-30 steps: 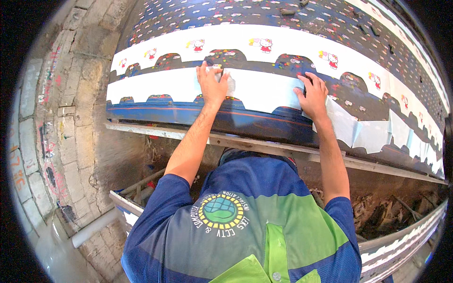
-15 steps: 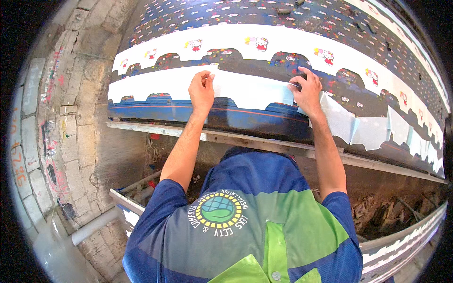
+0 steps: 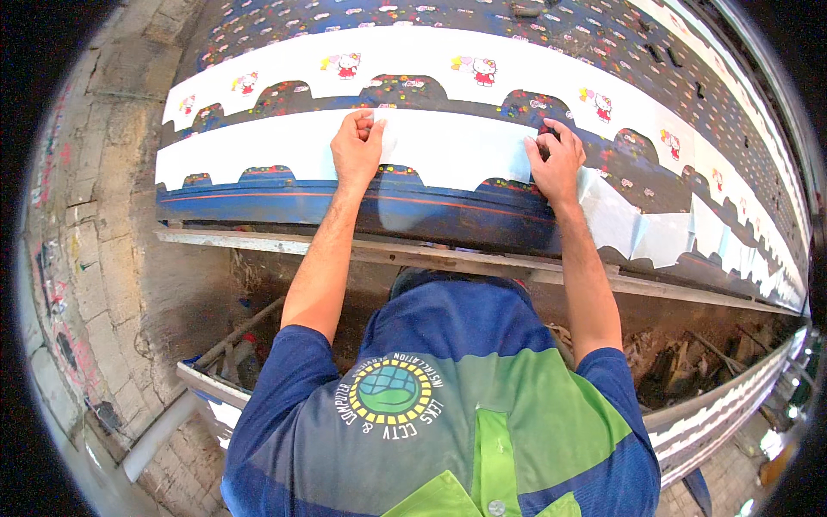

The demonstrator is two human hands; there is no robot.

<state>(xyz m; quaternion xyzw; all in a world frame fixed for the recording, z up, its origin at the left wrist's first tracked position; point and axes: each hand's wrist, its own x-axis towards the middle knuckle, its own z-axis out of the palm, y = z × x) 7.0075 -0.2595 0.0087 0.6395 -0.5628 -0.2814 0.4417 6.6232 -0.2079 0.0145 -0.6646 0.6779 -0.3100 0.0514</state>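
A white cut piece (image 3: 457, 142) of cloth or paper, scalloped along its near edge, lies on the dark blue table between my hands. My left hand (image 3: 355, 155) is closed, thumb and fingertips pinched at its upper left edge. At its right end, my right hand (image 3: 557, 164) has thumb and bent fingers at the upper corner, which looks slightly lifted and bluish; the grip itself is partly hidden. Left of my left hand, another white piece (image 3: 250, 146) lies flat. Right of my right hand, loose white pieces (image 3: 663, 237) lie creased and overlapping.
Behind runs a white row (image 3: 405, 52) of similar pieces printed with red cartoon figures. The long table (image 3: 482, 215) is speckled with leftover small prints. A wooden rail (image 3: 388, 250) runs along its near side. A brick and concrete floor (image 3: 112, 293) lies left; another table edge (image 3: 732, 431) stands lower right.
The view has shifted slightly, so the table appears further left. The white piece between my hands lies flatter near its right end. Both hands stay at its upper edge.
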